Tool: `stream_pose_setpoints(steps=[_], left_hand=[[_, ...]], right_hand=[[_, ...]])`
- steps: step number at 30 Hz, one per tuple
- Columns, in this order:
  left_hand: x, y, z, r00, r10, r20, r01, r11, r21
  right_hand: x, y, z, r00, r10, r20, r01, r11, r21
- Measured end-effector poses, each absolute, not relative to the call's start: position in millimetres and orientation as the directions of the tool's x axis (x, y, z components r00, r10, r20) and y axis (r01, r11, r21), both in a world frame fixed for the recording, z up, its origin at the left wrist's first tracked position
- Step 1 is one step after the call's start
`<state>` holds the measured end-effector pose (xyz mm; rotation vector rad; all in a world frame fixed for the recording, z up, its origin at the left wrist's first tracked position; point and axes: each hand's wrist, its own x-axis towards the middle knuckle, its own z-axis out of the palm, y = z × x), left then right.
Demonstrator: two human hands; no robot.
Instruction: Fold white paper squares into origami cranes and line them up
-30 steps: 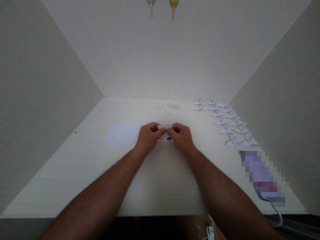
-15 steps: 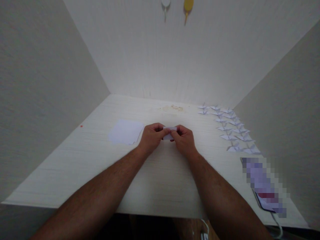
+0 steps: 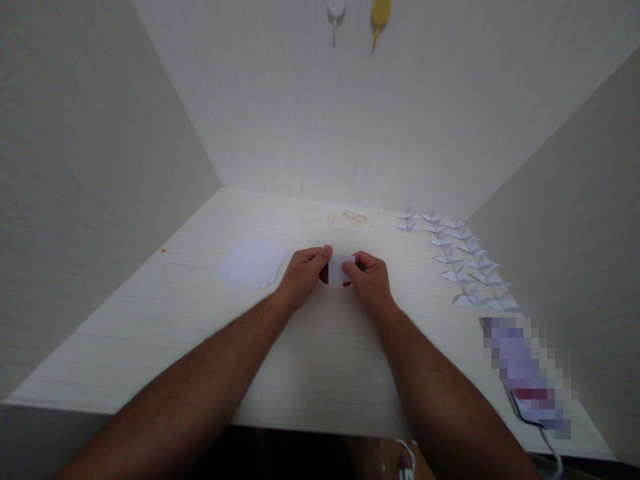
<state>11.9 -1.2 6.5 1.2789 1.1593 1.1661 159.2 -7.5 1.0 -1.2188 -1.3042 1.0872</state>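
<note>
A small, folded piece of white paper (image 3: 339, 269) is held up just above the middle of the table. My right hand (image 3: 371, 277) pinches it from the right, the thumb lying across its face. At the paper's left edge is my left hand (image 3: 304, 272), its fingers curled around that side and its thumb raised at the upper corner; the fingertips behind the paper are hidden. To the left of my left hand lies a stack of white paper sheets (image 3: 253, 263), slightly uneven at its edges.
Several folded white paper cranes (image 3: 455, 275) stand in rows at the right. Nearer me lies a phone (image 3: 523, 373) with a blurred screen and a white cable (image 3: 553, 447). Walls enclose the table (image 3: 320, 373) on three sides. Two hooks, one yellow (image 3: 381, 12), hang on the back wall.
My left thumb has slid off the paper's face to its upper left corner, so more of the paper shows. The right hand keeps its pinch.
</note>
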Motion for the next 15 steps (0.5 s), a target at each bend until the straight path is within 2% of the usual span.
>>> stream_pose_setpoints(steps=[4, 11, 15], left_hand=[[11.0, -1.5, 8.5, 0.091, 0.996, 0.022, 0.085, -0.029, 0.996], [11.2, 1.7, 1.7, 0.094, 0.995, -0.018, -0.109, 0.028, 0.994], [10.1, 3.0, 0.3, 0.083, 0.997, 0.004, -0.119, 0.006, 0.993]], right_hand=[[158.5, -7.3, -1.4, -0.009, 0.996, 0.087, 0.104, 0.088, -0.991], [163.5, -5.8, 2.7, -0.093, 0.995, 0.03, 0.015, 0.031, -0.999], [167.8, -3.3, 0.8, -0.07, 0.997, -0.021, 0.006, -0.02, -1.0]])
